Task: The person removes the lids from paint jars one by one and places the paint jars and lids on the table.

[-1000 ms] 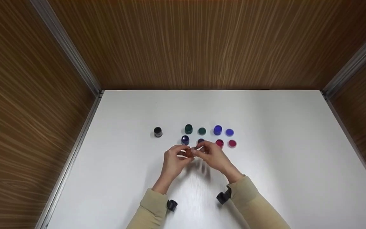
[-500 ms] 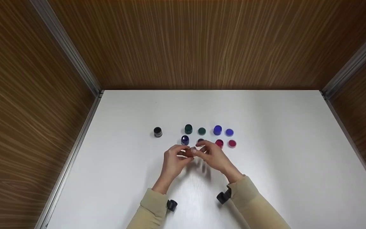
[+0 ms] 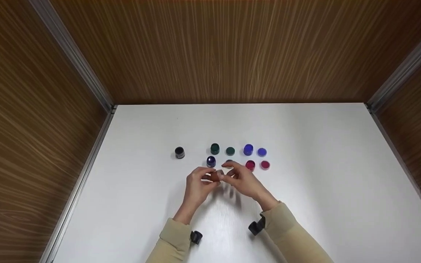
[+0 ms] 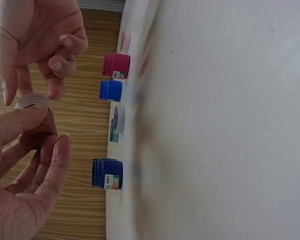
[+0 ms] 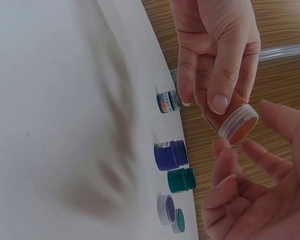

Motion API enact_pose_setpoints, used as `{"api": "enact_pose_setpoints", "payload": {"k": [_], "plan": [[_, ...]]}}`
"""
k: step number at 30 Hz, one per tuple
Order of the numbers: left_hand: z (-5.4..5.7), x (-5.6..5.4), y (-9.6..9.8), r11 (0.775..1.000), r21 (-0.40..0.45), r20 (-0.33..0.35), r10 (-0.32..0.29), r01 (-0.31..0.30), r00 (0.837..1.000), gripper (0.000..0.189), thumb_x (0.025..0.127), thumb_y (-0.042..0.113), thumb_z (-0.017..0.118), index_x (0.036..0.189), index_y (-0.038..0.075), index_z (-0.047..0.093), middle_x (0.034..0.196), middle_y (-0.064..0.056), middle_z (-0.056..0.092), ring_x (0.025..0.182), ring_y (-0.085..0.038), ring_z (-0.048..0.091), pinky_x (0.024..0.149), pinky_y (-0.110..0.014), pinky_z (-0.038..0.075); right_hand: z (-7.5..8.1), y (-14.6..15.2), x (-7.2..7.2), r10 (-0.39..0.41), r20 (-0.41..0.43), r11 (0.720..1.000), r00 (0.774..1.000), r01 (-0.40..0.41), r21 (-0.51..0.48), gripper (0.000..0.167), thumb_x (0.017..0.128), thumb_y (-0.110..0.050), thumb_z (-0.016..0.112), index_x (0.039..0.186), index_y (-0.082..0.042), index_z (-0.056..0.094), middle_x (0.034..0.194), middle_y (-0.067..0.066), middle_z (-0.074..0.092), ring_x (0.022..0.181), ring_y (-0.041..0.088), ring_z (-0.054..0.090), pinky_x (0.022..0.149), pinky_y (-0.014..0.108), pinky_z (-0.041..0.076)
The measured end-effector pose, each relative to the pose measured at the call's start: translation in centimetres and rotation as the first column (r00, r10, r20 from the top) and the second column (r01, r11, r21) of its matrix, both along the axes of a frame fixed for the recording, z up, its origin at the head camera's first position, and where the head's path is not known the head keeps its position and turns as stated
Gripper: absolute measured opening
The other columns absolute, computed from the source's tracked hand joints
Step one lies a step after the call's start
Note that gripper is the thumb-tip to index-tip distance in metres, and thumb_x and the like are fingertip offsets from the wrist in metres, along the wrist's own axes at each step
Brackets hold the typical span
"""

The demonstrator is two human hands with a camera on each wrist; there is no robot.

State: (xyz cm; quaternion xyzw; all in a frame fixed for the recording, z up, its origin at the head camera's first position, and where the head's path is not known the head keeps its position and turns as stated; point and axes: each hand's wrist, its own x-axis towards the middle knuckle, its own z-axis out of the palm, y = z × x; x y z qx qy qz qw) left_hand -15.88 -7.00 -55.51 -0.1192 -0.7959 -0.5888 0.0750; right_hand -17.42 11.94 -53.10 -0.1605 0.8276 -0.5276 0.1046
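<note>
My left hand [image 3: 197, 186] holds a small orange-brown paint jar [image 3: 215, 176] above the table, pinched between thumb and fingers and tilted sideways. A clear ridged lid [image 5: 238, 124] sits on the jar's end, facing my right hand [image 3: 246, 180]. In the right wrist view, the right hand's fingers are parted around the lid with a visible gap. Just behind the hands stand a dark blue jar [image 3: 211, 161] and a lid [image 3: 229, 163], which the right fingers partly hide. A crimson jar [image 3: 250, 165] with its crimson lid [image 3: 265, 165] is to the right.
Farther back are a green jar [image 3: 215, 148], a green lid [image 3: 230, 151], a violet-blue jar [image 3: 248, 149] and its matching lid [image 3: 262, 152]. A black jar [image 3: 179, 152] stands apart at the left. Wood-grain panels [image 3: 210, 51] enclose the white table [image 3: 313, 204].
The right hand's fingers have spread and drawn slightly off the jar's lid. The left hand keeps its hold on the jar. The head view has shifted a little.
</note>
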Motion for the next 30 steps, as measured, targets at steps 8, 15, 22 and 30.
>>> {"api": "enact_pose_setpoints", "payload": {"k": [8, 15, 22, 30], "plan": [[-0.04, -0.02, 0.0, 1.0, -0.012, 0.015, 0.011, -0.011, 1.0, 0.031, 0.075, -0.004, 0.081, 0.104, -0.003, 0.07, 0.099, -0.01, 0.063, 0.084, -0.027, 0.069, 0.071, -0.033, 0.059, 0.25, -0.38, -0.06, -0.068, 0.005, 0.998, 0.998, 0.068, -0.003, 0.042, 0.094, -0.031, 0.068, 0.121, -0.001, 0.059, 0.086, 0.005, 0.066, 0.08, 0.03, 0.064, 0.068, 0.034, 0.05], [0.13, 0.04, 0.31, 1.0, -0.011, 0.012, 0.0, 0.0, 1.0, 0.031, 0.076, -0.003, 0.08, 0.106, -0.002, 0.071, 0.101, -0.009, 0.062, 0.085, -0.022, 0.069, 0.072, -0.03, 0.059, 0.41, -0.42, -0.13, -0.073, 0.066, 0.997, 0.995, 0.074, -0.012, 0.03, 0.094, -0.033, 0.067, 0.105, -0.005, 0.063, 0.08, 0.008, 0.069, 0.081, 0.04, 0.065, 0.066, 0.032, 0.05], [0.11, 0.05, 0.23, 1.0, 0.001, -0.008, -0.006, 0.006, 1.0, 0.03, 0.076, -0.003, 0.081, 0.104, -0.002, 0.07, 0.101, -0.01, 0.063, 0.083, -0.025, 0.069, 0.07, -0.029, 0.058, 0.2, 0.04, -0.08, 0.04, -0.03, 0.999, 0.999, -0.041, -0.033, 0.023, 0.094, -0.016, 0.067, 0.114, -0.007, 0.06, 0.092, 0.011, 0.069, 0.079, 0.03, 0.064, 0.07, 0.034, 0.05], [-0.02, 0.05, 0.16, 1.0, 0.007, -0.026, -0.006, 0.007, 1.0, 0.03, 0.076, -0.002, 0.082, 0.104, -0.003, 0.07, 0.1, -0.011, 0.063, 0.083, -0.027, 0.07, 0.07, -0.036, 0.059, 0.21, -0.18, 0.03, -0.008, -0.009, 1.0, 1.0, 0.008, 0.03, 0.037, 0.095, -0.033, 0.066, 0.12, -0.007, 0.06, 0.095, 0.007, 0.067, 0.082, 0.026, 0.064, 0.072, 0.036, 0.052]]}}
